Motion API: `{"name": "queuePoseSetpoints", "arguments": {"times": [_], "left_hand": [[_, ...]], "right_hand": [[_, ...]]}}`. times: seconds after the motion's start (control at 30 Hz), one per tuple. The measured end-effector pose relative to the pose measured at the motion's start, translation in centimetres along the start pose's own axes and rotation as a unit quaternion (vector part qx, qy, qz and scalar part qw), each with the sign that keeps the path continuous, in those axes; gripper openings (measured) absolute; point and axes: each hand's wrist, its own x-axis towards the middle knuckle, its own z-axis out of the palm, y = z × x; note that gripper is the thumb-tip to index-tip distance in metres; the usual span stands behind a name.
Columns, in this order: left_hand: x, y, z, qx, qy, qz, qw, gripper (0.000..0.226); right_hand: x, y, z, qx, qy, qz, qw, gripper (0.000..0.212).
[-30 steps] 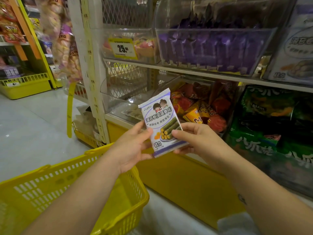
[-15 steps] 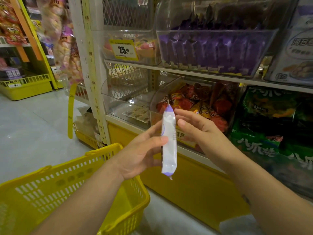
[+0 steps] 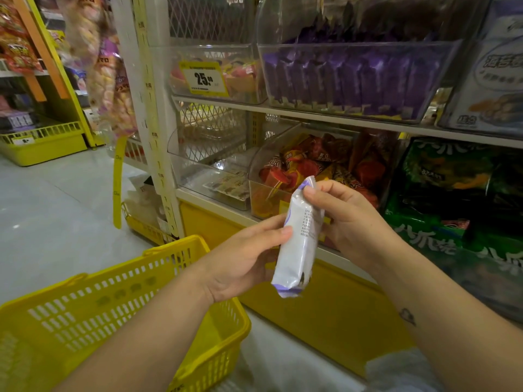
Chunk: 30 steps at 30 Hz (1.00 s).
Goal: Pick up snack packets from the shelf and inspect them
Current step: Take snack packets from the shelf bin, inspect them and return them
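Observation:
A white snack packet point(image 3: 300, 241) with purple ends stands almost upright between both hands, its printed back turned partly toward me. My left hand point(image 3: 243, 258) grips its left edge with thumb and fingers near the middle. My right hand point(image 3: 348, 222) pinches the packet's top edge with thumb and forefinger and cups behind it. The packet is in front of the lower shelf point(image 3: 215, 202), just ahead of a clear bin point(image 3: 256, 190) of red and orange snack packets point(image 3: 297, 165).
A yellow shopping basket point(image 3: 158, 284) sits low at my left. The upper shelf holds a clear bin of purple packets point(image 3: 345, 77), a 25.00 price tag point(image 3: 205, 78) and a white box point(image 3: 492, 80). Green bags point(image 3: 452, 188) lie at lower right. Grey floor point(image 3: 56, 210) lies left.
The packet has been turned from its front face, through edge-on, to show its printed back. My right hand moved up to the packet's top; my left hand stayed on its left side.

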Motion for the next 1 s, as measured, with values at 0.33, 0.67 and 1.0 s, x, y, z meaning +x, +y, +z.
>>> {"name": "queuePoseSetpoints", "arguments": {"times": [0.33, 0.67, 1.0], "left_hand": [[-0.4, -0.1, -0.6, 0.130, -0.048, 0.035, 0.990, 0.065], [0.1, 1.1, -3.0, 0.019, 0.198, 0.107, 0.974, 0.035], [0.3, 0.8, -3.0, 0.015, 0.297, 0.100, 0.949, 0.030]], "right_hand": [[0.2, 0.4, -0.6, 0.002, 0.169, 0.024, 0.985, 0.016], [0.5, -0.5, -1.6, 0.051, 0.116, 0.035, 0.991, 0.025], [0.5, -0.4, -1.1, 0.054, 0.121, 0.049, 0.990, 0.014]]}}
